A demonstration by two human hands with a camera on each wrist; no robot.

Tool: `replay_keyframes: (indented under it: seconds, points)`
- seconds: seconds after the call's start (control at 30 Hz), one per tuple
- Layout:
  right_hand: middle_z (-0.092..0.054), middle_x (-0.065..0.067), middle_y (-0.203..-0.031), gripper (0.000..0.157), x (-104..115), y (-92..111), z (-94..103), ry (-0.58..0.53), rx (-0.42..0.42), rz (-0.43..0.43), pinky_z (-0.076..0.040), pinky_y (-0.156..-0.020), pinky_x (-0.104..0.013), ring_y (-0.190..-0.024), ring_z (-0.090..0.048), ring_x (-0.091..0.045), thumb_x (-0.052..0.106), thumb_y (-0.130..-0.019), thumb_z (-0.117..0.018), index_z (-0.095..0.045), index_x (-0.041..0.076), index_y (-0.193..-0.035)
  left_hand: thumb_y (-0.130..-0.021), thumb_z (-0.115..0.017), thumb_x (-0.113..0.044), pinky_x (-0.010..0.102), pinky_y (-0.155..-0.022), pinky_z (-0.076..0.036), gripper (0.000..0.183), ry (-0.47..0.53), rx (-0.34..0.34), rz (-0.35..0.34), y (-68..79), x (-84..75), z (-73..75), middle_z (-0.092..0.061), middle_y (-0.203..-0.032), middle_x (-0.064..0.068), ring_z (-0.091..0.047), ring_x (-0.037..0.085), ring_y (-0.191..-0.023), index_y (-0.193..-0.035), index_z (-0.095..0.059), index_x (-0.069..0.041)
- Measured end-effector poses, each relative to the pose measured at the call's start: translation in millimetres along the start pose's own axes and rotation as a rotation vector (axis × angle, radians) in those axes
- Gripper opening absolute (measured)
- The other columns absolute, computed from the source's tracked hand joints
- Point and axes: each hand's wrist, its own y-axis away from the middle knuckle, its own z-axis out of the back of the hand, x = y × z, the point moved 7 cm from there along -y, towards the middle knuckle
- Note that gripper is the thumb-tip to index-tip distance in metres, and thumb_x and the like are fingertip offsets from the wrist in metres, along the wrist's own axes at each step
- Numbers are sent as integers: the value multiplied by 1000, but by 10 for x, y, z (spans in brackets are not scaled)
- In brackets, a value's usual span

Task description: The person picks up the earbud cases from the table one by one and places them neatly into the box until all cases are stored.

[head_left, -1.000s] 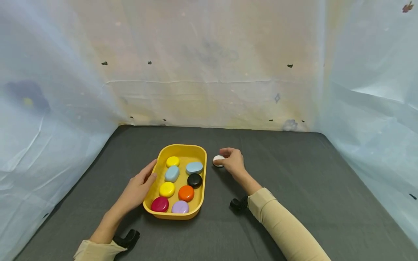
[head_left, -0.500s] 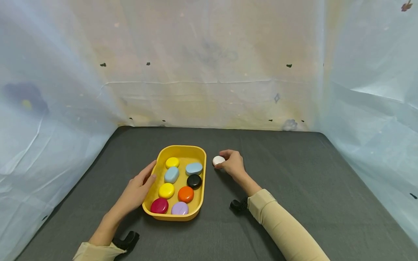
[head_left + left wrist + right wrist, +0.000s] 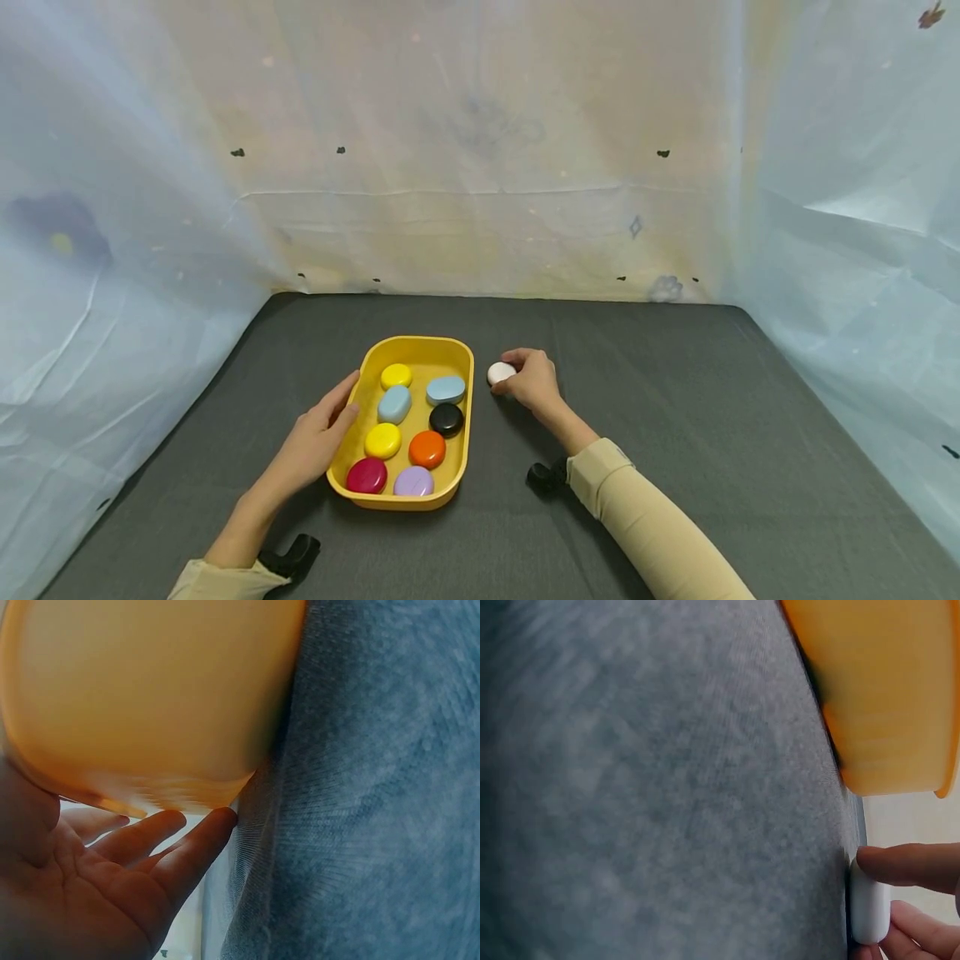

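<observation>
My left hand [image 3: 315, 433] rests along the left side of a yellow tray [image 3: 400, 502], its fingers fairly straight and touching the wall near the rim. In the left wrist view the fingertips lie against the tray's outer wall [image 3: 157, 690]. Just right of the tray, my right hand [image 3: 534, 382] pinches a white rounded disc [image 3: 501, 373] by its edges. The right wrist view has this white disc [image 3: 870, 904] at the dark cloth, thumb on one side and fingers on the other.
Inside the tray lie smooth pieces: yellow [image 3: 396, 376], light blue [image 3: 446, 389], black [image 3: 446, 419], orange [image 3: 427, 449], dark red [image 3: 367, 476] and lilac [image 3: 413, 481]. Dark grey cloth [image 3: 675, 417] covers the table. Pale plastic sheeting [image 3: 480, 167] hangs behind and at both sides.
The right thumb has shifted from across the white disc to its near edge, and more of the disc shows. The left hand and tray keep their places.
</observation>
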Motion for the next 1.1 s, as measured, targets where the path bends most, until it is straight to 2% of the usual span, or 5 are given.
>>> replay_keyframes:
  seconds: [0.4, 0.73, 0.9, 1.1]
  points:
    - [-70, -9, -98, 48, 58, 114, 56, -39, -31, -18, -52, -82, -41, -91, -63, -25, 2, -66, -89, -73, 1, -111, -107, -41, -29, 52, -102, -36, 58, -10, -2, -3, 0, 19, 0, -30, -156, 19, -35, 39, -137, -158, -20, -13]
    - [-67, -10, -102, 45, 218, 207, 110, -171, -48, -50, -52, -84, -40, -94, -61, -25, 2, -70, -87, -71, 1, -113, -107, -42, -30, 52, -102, -36, 58, -18, -2, -12, -3, 26, 10, -31, -155, 19, -36, 39, -136, -158, -20, -13]
    - [-66, -11, -104, 46, 318, 248, 169, -231, -75, -46, -53, -84, -40, -95, -61, -26, 2, -72, -85, -70, 1, -116, -107, -41, -30, 51, -102, -36, 58, -15, -1, -13, -9, 14, 2, -30, -156, 18, -35, 39, -137, -159, -20, -14]
    - [-67, -9, -106, 45, 457, 313, 203, -278, -95, -4, -54, -84, -38, -96, -62, -24, 2, -73, -85, -70, 3, -115, -107, -42, -28, 51, -102, -36, 58, -9, 0, -8, -1, 10, -6, -29, -156, 18, -34, 39, -138, -158, -20, -13]
